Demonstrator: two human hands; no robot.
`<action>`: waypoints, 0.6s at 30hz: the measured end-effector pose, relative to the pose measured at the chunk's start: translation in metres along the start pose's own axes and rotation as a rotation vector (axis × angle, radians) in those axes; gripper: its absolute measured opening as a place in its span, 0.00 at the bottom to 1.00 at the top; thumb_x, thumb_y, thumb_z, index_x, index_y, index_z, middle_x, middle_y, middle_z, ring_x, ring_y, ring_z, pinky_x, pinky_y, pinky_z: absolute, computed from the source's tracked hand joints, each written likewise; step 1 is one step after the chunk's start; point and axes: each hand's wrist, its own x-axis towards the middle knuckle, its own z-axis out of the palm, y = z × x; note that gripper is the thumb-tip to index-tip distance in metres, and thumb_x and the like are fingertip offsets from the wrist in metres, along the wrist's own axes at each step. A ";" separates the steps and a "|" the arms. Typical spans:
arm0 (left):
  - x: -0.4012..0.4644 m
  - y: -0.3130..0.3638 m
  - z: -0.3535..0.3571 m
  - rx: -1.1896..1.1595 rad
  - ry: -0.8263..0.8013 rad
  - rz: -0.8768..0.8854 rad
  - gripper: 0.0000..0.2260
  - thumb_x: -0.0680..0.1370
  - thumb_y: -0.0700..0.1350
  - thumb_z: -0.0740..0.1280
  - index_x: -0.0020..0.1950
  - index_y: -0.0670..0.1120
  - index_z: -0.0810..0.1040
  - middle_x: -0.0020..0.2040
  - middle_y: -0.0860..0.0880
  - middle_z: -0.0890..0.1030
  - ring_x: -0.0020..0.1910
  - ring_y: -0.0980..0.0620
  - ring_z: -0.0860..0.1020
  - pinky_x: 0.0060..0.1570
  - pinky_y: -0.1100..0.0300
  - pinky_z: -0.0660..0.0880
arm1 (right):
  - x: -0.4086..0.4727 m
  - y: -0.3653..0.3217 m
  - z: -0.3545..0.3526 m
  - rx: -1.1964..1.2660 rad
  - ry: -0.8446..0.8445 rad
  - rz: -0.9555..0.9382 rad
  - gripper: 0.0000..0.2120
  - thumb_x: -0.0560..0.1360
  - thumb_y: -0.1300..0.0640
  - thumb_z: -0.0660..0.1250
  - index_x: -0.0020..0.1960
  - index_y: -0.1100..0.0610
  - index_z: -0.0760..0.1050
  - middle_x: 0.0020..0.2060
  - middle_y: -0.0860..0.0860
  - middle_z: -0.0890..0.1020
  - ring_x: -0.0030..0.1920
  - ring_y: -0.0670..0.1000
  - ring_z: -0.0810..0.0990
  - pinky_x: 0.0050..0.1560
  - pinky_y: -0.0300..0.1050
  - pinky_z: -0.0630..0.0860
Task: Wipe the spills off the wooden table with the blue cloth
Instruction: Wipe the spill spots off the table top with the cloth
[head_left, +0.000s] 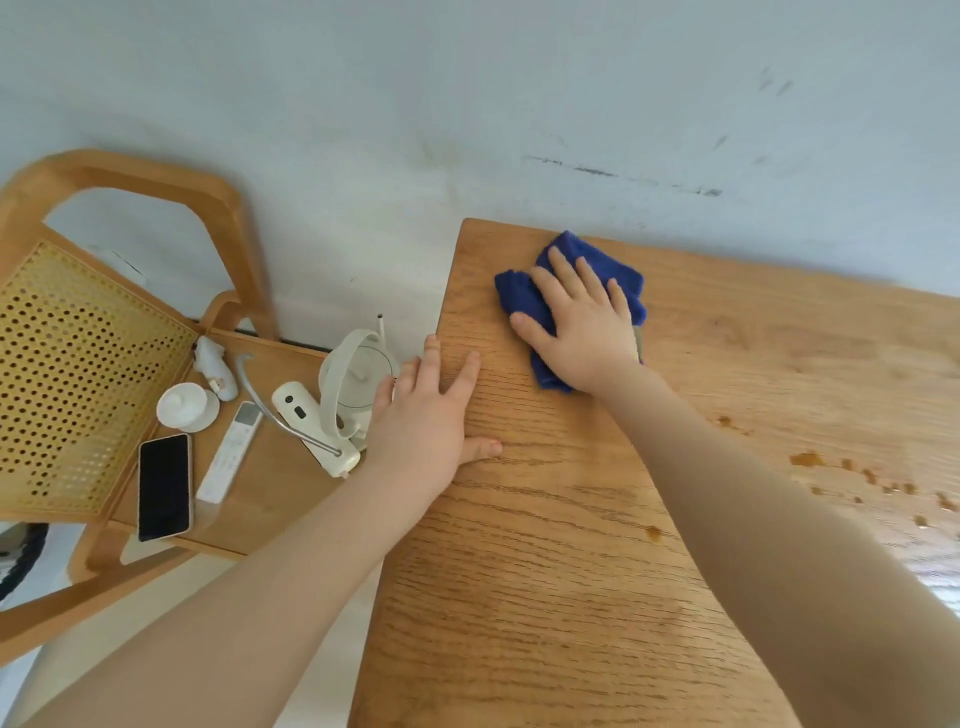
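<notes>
Amber spills (808, 459) sit nearest me, well right of my fingers, not yet wiped. My left hand (423, 415) lies flat, fingers spread, at the wooden table (545, 597) edge to brace. Farther out, my right hand (579, 322) presses open-palmed on the blue cloth (519, 296), fingers splayed flat, pinning it bunched near the far corner for wiping.

A pale grey-blue wall (467, 93) fills the upper part of the view, marked with dark scuffs (623, 174). At the left stands a wooden chair (156, 176) with a woven cane back (78, 374), just beside the bench. Light is soft and even. A strip of pale floor (130, 629) shows beneath the chair.
</notes>
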 end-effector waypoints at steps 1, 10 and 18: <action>0.000 0.000 0.000 0.001 0.002 0.005 0.40 0.73 0.66 0.59 0.76 0.55 0.40 0.77 0.43 0.39 0.76 0.43 0.46 0.74 0.48 0.47 | -0.018 -0.001 0.001 -0.017 -0.020 -0.054 0.31 0.74 0.34 0.47 0.74 0.45 0.55 0.76 0.47 0.52 0.76 0.53 0.48 0.73 0.57 0.45; 0.001 -0.002 0.001 -0.002 -0.008 -0.013 0.40 0.74 0.65 0.59 0.76 0.56 0.38 0.77 0.44 0.37 0.76 0.42 0.45 0.74 0.47 0.47 | 0.014 0.026 -0.009 0.014 -0.006 -0.018 0.25 0.78 0.41 0.53 0.73 0.46 0.57 0.76 0.46 0.53 0.76 0.50 0.49 0.73 0.53 0.45; -0.002 0.008 -0.003 0.031 -0.040 -0.089 0.40 0.74 0.65 0.60 0.76 0.57 0.38 0.77 0.45 0.38 0.76 0.44 0.43 0.74 0.46 0.47 | -0.022 0.018 -0.006 -0.014 -0.063 -0.115 0.27 0.77 0.39 0.51 0.74 0.46 0.56 0.76 0.48 0.51 0.76 0.51 0.47 0.73 0.54 0.44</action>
